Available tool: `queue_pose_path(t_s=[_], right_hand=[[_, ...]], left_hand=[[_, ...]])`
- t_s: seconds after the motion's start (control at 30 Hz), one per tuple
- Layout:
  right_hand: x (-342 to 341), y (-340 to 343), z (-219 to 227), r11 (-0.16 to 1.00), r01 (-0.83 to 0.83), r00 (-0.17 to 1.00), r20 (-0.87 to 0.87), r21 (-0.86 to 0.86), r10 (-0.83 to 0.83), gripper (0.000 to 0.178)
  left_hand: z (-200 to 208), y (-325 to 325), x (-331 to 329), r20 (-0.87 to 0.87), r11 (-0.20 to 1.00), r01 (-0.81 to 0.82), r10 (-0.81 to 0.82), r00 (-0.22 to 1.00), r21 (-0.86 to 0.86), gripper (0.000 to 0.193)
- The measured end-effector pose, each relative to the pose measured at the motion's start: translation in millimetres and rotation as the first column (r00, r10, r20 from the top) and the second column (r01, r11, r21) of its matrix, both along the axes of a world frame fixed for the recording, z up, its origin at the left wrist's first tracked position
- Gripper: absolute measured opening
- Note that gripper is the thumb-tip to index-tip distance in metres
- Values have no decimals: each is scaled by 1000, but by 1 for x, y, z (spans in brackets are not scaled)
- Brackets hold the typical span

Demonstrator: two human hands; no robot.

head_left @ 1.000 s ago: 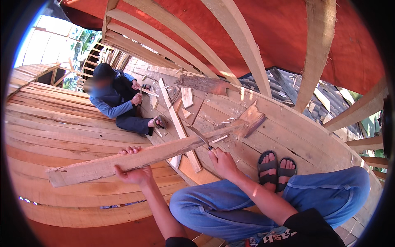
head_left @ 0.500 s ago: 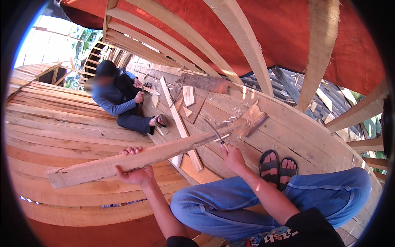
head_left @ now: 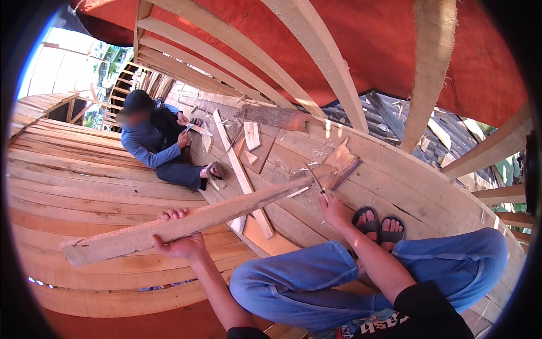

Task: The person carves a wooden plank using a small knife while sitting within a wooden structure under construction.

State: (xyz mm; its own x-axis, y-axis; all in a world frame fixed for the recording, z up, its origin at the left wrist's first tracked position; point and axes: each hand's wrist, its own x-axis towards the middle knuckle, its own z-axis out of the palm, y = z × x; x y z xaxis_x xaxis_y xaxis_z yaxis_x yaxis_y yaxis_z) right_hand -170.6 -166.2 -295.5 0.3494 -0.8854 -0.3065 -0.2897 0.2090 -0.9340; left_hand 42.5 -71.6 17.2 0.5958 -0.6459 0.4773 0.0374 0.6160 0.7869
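Left hand (head_left: 179,244) has its fingers clamped round the long plank (head_left: 209,217), steadying it across the hull planking (head_left: 84,186). Right hand (head_left: 334,210), fingers closed on a blade tool (head_left: 315,179), works the plank's far end.

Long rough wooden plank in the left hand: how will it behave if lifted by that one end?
The long rough wooden plank looks stiff; it spans without visible sag. Gripped near one end by the left hand, it would probably feel end-heavy and pivot down. Its sawn surface likely resists slipping.

Left hand (head_left: 179,244) clenched, right hand (head_left: 334,210) gripping
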Motion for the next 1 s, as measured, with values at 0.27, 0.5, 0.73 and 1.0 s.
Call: queue_pose_path(t_s=[0.27,0.5,0.73,1.0], right_hand=[[16,17,45,987,-78,997,6,-137,80,44],[7,12,-5,997,-81,997,-10,14,81,43],[3,10,-7,1000,18,1000,17,5,-18,42],[18,12,-9,986,-67,998,-1,-154,68,44]], left_hand=[[-2,5,-1,-11,999,-44,44,999,14,46],[-5,5,3,-6,1000,-10,10,1000,10,46],[-2,7,3,-24,998,-65,66,998,10,45],[-6,9,16,-32,999,-47,46,998,-10,48]])
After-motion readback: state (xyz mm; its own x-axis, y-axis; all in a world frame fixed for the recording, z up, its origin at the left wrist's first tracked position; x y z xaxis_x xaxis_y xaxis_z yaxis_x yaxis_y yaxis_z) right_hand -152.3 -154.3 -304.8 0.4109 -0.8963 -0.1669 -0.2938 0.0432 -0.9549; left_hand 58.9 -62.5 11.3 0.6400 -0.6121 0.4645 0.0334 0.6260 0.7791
